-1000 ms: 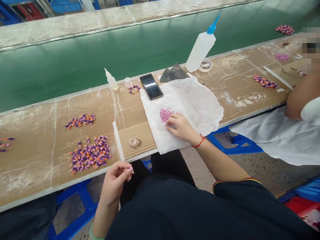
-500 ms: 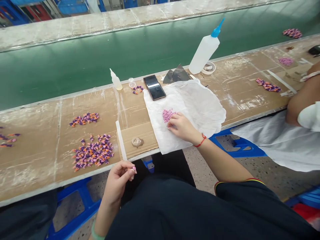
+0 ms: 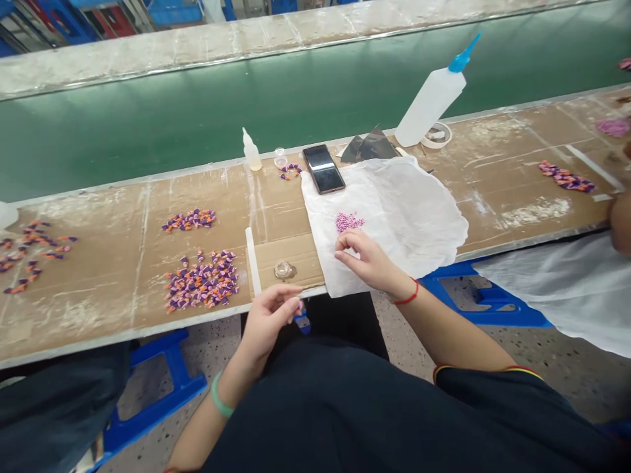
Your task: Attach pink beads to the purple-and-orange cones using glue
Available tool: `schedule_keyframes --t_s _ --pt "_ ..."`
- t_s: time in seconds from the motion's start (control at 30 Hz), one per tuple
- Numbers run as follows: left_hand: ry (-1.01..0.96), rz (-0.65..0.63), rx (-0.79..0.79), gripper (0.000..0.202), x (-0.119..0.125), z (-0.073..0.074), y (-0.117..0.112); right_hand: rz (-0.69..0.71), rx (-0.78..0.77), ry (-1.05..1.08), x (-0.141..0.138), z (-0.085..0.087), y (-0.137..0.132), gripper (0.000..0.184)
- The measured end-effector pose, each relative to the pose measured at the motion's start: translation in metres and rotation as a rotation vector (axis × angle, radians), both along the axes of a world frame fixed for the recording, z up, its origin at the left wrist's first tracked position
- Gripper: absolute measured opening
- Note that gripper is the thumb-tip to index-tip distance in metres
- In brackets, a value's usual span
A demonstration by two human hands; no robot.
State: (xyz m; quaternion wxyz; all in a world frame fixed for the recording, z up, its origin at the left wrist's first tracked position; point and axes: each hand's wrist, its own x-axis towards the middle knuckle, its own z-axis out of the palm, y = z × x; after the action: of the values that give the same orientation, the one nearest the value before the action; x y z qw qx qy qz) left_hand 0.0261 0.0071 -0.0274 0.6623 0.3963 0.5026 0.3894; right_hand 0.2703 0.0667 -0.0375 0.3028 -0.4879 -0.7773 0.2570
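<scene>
Head view: the left hand [image 3: 269,328] has been brought rightward since the earlier frame, closer to the right hand [image 3: 367,259], and more of the cardboard-topped bench [image 3: 113,263] has been swung into shot. Pink beads [image 3: 350,222] are heaped loosely on a white tissue [image 3: 394,217], just beyond the right fingers [image 3: 346,244], which are half curled against the tissue; whether a bead is held there can't be told. A tiny pink piece [image 3: 300,305] is pinched in the left fingertips, and the hands are kept apart.
</scene>
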Motion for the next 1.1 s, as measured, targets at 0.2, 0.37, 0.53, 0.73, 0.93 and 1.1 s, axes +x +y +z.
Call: schedule_keyframes --t_s 0.2,0.37,0.53,0.73,0.93,1.1 --pt "-0.216 -0.067 0.087 0.051 0.031 0.004 0.006 0.016 0.04 0.492 -0.044 0.021 -0.032 0.016" --pt "-0.252 -0.036 0.117 0.048 0.029 0.004 -0.002 -0.028 0.235 0.405 -0.051 0.02 -0.036 0.01" --pt "-0.229 -0.043 0.077 0.043 0.027 0.007 -0.002 0.065 0.353 0.317 -0.043 0.024 -0.034 0.011" --pt "-0.288 0.016 -0.063 0.033 0.029 0.014 -0.001 0.098 0.47 0.306 -0.047 0.023 -0.036 0.02" --pt "-0.324 0.035 -0.027 0.039 0.024 0.011 0.0 0.046 0.246 0.502 -0.063 0.011 -0.047 0.013" --pt "-0.281 0.07 0.064 0.044 0.022 0.008 -0.004 -0.048 -0.132 0.756 -0.079 -0.002 -0.059 0.008"
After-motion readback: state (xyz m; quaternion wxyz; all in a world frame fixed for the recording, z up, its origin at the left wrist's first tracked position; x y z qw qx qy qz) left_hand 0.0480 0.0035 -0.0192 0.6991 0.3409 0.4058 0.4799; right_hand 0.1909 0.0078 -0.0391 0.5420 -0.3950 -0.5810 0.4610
